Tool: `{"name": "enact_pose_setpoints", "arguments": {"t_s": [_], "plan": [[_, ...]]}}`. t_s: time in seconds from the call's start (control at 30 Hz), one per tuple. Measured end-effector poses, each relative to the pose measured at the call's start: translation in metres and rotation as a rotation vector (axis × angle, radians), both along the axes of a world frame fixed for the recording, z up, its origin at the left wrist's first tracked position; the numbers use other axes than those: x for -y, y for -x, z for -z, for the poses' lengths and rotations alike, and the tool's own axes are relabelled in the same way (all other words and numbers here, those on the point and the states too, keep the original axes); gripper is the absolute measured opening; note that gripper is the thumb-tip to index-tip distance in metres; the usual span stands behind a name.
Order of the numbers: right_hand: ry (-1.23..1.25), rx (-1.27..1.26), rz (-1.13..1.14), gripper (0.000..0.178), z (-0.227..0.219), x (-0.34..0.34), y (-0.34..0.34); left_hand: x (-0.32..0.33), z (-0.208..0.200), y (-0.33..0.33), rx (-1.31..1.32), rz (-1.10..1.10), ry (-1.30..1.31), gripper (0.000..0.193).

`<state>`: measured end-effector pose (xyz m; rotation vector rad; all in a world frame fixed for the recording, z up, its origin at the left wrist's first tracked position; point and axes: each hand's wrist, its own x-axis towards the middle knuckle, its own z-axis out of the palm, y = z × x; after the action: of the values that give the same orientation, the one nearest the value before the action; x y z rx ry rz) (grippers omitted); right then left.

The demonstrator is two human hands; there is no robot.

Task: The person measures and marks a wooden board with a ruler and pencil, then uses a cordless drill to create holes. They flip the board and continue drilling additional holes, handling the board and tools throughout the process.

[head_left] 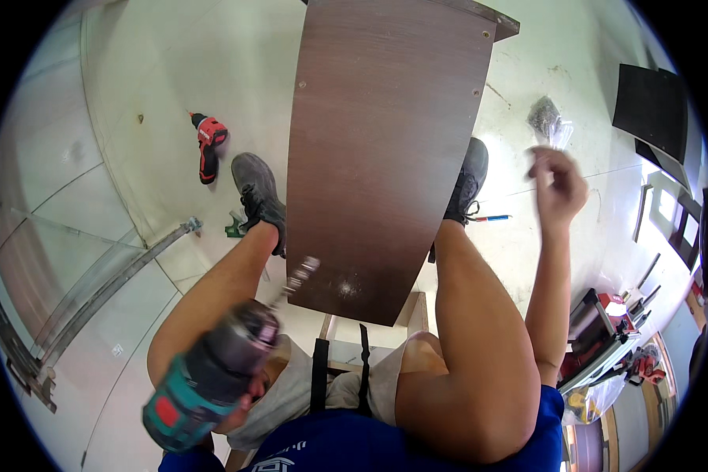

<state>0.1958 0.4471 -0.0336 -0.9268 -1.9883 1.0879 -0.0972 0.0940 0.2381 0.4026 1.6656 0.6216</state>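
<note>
Left hand (pixel 242 409): fingers closed around green-and-black drill (pixel 208 376), bit (pixel 300 275) overlapping near-left part of brown panel (pixel 385 157), contact unclear. Right hand (pixel 564 189): fingers curled, blurred, any hold impossible to tell; near clear bag (pixel 545 118). Left of panel: red-and-black drill (pixel 210 145), on floor (pixel 161 71).

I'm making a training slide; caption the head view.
Teal and black power drill in the left grip points toward a flat brown wood-grain panel; the right grip is blurred.
</note>
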Motion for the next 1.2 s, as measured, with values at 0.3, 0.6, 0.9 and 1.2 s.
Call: {"name": "enact_pose_setpoints", "arguments": {"t_s": [0.3,0.6,0.9,1.2], "plan": [[0.138,-0.311,-1.07,0.012,-0.082,0.119,0.089,0.037,0.026,-0.016,0.055,0.32,-0.077,0.029],[0.226,-0.347,-1.033,0.012,-0.079,0.161,0.09,0.069,0.032,-0.022,0.006,0.379,-0.132,0.034],[0.231,-0.311,-1.094,0.011,-0.071,0.178,0.106,0.08,0.022,-0.027,-0.071,0.318,0.045,0.03],[0.248,-0.29,-1.166,0.012,-0.069,0.178,0.118,0.084,0.028,-0.014,-0.005,0.373,0.042,0.028]]}}
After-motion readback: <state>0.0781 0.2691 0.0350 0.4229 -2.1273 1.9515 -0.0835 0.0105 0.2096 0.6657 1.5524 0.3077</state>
